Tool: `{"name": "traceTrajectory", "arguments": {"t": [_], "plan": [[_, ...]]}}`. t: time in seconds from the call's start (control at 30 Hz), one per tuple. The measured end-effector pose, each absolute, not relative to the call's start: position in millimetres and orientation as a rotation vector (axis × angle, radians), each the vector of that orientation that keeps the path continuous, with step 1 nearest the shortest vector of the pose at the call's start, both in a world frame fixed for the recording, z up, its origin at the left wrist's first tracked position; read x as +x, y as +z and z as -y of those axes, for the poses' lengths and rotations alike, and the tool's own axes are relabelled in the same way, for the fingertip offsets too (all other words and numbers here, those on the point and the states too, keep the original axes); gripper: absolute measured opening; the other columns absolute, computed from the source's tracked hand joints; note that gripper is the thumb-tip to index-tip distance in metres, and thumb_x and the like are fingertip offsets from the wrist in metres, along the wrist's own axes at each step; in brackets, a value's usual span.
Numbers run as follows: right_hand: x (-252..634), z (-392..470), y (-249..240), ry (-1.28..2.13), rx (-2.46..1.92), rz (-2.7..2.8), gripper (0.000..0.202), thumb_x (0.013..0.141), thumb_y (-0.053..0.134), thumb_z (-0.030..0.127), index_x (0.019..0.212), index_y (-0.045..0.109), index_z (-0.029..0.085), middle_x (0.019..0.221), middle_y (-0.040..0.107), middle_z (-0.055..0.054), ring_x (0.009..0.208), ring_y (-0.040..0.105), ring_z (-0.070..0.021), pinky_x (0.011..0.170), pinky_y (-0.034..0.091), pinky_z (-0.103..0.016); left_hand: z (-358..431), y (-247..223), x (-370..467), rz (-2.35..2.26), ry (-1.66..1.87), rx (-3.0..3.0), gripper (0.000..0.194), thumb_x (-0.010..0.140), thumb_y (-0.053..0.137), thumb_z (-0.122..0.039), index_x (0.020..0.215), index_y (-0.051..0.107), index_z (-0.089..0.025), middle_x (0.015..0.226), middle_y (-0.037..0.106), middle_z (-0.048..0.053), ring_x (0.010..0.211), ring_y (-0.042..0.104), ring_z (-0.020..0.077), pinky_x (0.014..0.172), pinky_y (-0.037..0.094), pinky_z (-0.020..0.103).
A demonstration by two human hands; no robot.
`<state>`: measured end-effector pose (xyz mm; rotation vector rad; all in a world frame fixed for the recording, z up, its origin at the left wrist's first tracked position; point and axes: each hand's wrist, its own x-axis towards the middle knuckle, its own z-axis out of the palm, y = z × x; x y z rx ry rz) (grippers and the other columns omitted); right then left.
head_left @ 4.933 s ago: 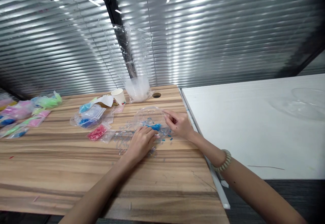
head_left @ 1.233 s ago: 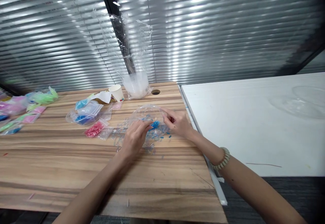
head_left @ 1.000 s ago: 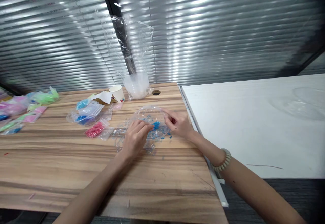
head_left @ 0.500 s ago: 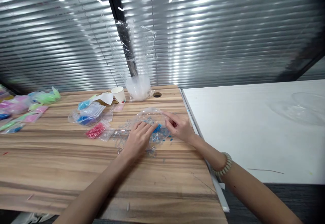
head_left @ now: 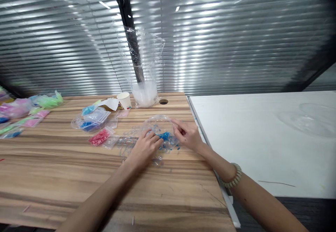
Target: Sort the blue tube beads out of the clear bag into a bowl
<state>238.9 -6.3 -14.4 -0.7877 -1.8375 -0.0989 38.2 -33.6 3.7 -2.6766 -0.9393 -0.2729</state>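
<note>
A clear round plastic dish [head_left: 157,118] lies on the wooden table, with small blue pieces [head_left: 165,136] inside. My left hand [head_left: 147,145] reaches over the dish's near left side, its bent fingers beside the blue pieces; what the fingertips touch is hidden. At the dish's right rim is my right hand [head_left: 187,134], with thumb and index finger pinched on the rim and the other fingers curled. Clear little pieces [head_left: 127,142] are scattered left of the dish and below it. A few blue bits [head_left: 178,148] lie by its right edge.
On the wooden table [head_left: 78,179] are a bag of red pieces [head_left: 99,137], a dish of small bags [head_left: 90,121], a paper cup [head_left: 124,100], and a tall clear bag of white cups [head_left: 145,93]. Colourful bags [head_left: 19,108] lie far left. A white table [head_left: 236,134] adjoins on the right.
The view has shifted slightly. My left hand's fingers have moved a little, and more of the blue pieces shows. My right hand stays at the dish's rim.
</note>
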Motion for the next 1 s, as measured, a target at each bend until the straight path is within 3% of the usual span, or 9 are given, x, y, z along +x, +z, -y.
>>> {"name": "traceTrajectory", "arguments": {"t": [0.17,0.4,0.67,0.8,1.0], "plan": [[241.9,4.8,-12.8,-0.09,-0.866,1.736,0.031,0.084,0.045,0.018,0.106,0.067,0.016,0.048,0.049,0.005,0.041,0.04,-0.0067,0.047,0.037,-0.018,35.6,5.6,38.2,0.787,-0.502,-2.681,0.021,0.095,0.038,-0.017,0.094,0.059,-0.017,0.082,0.063,0.004,0.084,0.053,0.0166,0.094,0.038,0.038],[243.8,2.9,-8.9,-0.051,-1.029,1.495,0.029,0.083,0.046,0.022,0.099,0.069,0.013,0.046,0.04,0.006,0.041,0.036,-0.0071,0.045,0.036,-0.019,34.9,5.3,36.2,0.684,-0.799,-2.635,0.015,0.092,0.044,-0.014,0.094,0.059,-0.017,0.077,0.063,0.001,0.077,0.054,0.0137,0.089,0.041,0.033],[247.8,-6.8,-15.7,-0.063,-1.082,1.425,0.027,0.081,0.047,0.021,0.093,0.07,0.01,0.046,0.037,0.006,0.041,0.034,-0.0071,0.046,0.036,-0.02,35.4,1.0,37.4,0.633,-0.824,-2.719,0.017,0.092,0.044,-0.014,0.093,0.062,-0.014,0.081,0.065,0.005,0.075,0.057,0.0145,0.075,0.045,0.029],[249.8,-10.4,-19.0,-0.035,-1.135,1.411,0.028,0.081,0.047,0.022,0.093,0.07,0.01,0.046,0.037,0.006,0.042,0.036,-0.0079,0.048,0.037,-0.021,35.5,-8.1,38.3,0.689,-0.63,-2.891,0.025,0.095,0.04,-0.023,0.105,0.061,-0.015,0.099,0.066,0.007,0.091,0.061,0.0171,0.081,0.048,0.029],[251.0,-12.1,-21.9,0.007,-1.17,1.417,0.029,0.081,0.047,0.023,0.095,0.07,0.011,0.047,0.038,0.006,0.043,0.036,-0.0078,0.049,0.037,-0.02,31.7,-19.4,37.3,0.852,-0.486,-3.047,0.034,0.096,0.038,-0.029,0.124,0.053,-0.018,0.128,0.054,0.008,0.116,0.051,0.0207,0.1,0.042,0.037]]}}
